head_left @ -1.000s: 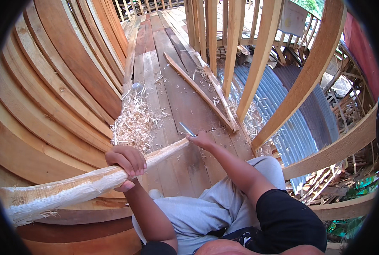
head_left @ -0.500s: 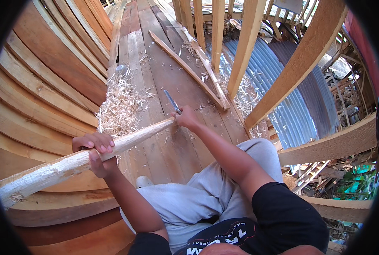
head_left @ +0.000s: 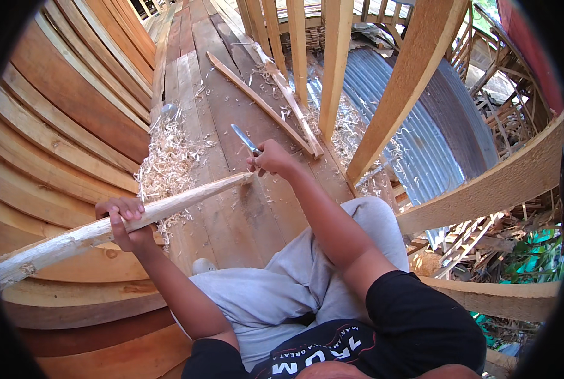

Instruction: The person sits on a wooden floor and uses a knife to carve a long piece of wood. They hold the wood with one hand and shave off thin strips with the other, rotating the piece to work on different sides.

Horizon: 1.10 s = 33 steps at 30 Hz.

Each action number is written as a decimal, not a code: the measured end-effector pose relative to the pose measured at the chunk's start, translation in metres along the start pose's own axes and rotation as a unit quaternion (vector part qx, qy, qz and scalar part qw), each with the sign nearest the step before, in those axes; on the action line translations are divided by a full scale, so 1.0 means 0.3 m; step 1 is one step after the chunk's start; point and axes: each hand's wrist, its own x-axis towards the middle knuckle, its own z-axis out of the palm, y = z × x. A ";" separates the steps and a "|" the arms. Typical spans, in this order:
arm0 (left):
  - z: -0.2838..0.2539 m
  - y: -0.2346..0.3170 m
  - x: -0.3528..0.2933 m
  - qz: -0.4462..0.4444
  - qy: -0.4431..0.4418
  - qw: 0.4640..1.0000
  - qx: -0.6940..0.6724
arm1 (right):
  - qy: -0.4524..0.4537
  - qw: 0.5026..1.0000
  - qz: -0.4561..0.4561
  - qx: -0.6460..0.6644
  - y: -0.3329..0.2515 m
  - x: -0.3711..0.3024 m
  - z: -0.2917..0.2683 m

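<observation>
My left hand (head_left: 125,218) grips a long pale peeled wooden stick (head_left: 187,199) near its middle. The stick runs from the lower left up to a tip just below my right hand. My right hand (head_left: 271,158) is closed on a knife (head_left: 244,139) whose blade points up and to the left, just past the stick's tip. I sit on a plank floor (head_left: 244,215) with my grey-trousered legs under my arms.
A heap of pale wood shavings (head_left: 165,158) lies on the floor by the curved plank wall (head_left: 60,120) on my left. Upright timber ribs (head_left: 335,57) stand at right, with loose slats (head_left: 263,107) and corrugated metal sheet (head_left: 414,126) beyond them.
The knife hand has stayed at the stick's tip, ending slightly beyond it with the blade raised. The view shifted a little; my left hand's grip on the stick is unchanged.
</observation>
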 end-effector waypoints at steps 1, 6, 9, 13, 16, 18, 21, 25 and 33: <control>-0.022 0.012 -0.006 0.001 0.005 1.000 0.004 | -0.088 0.996 0.004 0.020 -0.039 -0.031 -0.025; -0.002 -0.003 -0.006 0.004 0.013 1.000 -0.004 | 0.358 0.917 -0.098 0.144 -0.063 -0.039 -0.226; 0.039 0.001 -0.011 0.002 -0.010 1.000 0.013 | 0.345 0.920 -0.057 0.175 -0.010 -0.023 -0.229; 0.079 -0.011 -0.010 -0.012 -0.001 1.000 -0.014 | 0.335 0.940 -0.015 0.064 0.079 0.020 -0.181; 0.127 -0.001 -0.022 -0.013 -0.002 1.000 -0.001 | 0.270 0.956 0.037 0.110 0.079 0.020 -0.132; 0.131 0.008 -0.028 -0.004 -0.013 1.000 0.011 | 0.208 0.967 0.033 0.146 0.067 0.010 -0.083; 0.156 0.005 -0.043 -0.006 -0.020 1.000 0.006 | 0.147 0.987 -0.004 0.067 0.089 -0.018 -0.056; 0.155 0.029 -0.054 -0.022 -0.045 0.999 0.011 | 0.168 0.981 -0.034 0.086 0.081 -0.091 0.019; 0.135 0.063 -0.075 -0.064 -0.070 0.995 0.017 | 0.159 0.987 -0.025 0.015 0.122 -0.085 0.078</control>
